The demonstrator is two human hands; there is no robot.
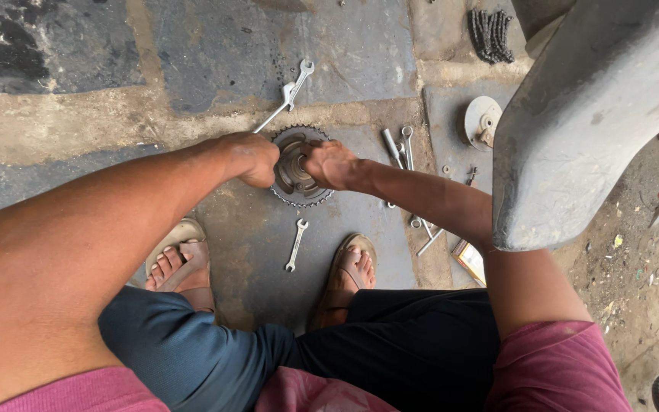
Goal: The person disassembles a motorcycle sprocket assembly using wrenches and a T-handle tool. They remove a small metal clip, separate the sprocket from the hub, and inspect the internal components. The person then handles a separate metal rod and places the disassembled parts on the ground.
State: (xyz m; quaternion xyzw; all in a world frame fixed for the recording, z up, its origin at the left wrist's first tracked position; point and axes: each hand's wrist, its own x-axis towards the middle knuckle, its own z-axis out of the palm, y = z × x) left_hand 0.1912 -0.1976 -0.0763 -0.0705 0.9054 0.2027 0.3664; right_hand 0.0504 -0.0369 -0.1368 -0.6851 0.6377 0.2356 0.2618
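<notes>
knees nearest; left hand [252, 159], right hand [329, 164] grip sprocket [296, 183]; spanners [296, 244] around, fender [573, 130] overhanging right.

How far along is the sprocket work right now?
Done: the sprocket lies flat on the stone floor, with a chain heaped apart from it. In hand: the left hand and right hand both grip it at the hub, a wrench by the left. Left: spanners and loose parts lie scattered around.

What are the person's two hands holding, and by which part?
Both hands grip the sprocket lying on the stone floor: left hand at its left edge, right hand at its right edge.
</notes>
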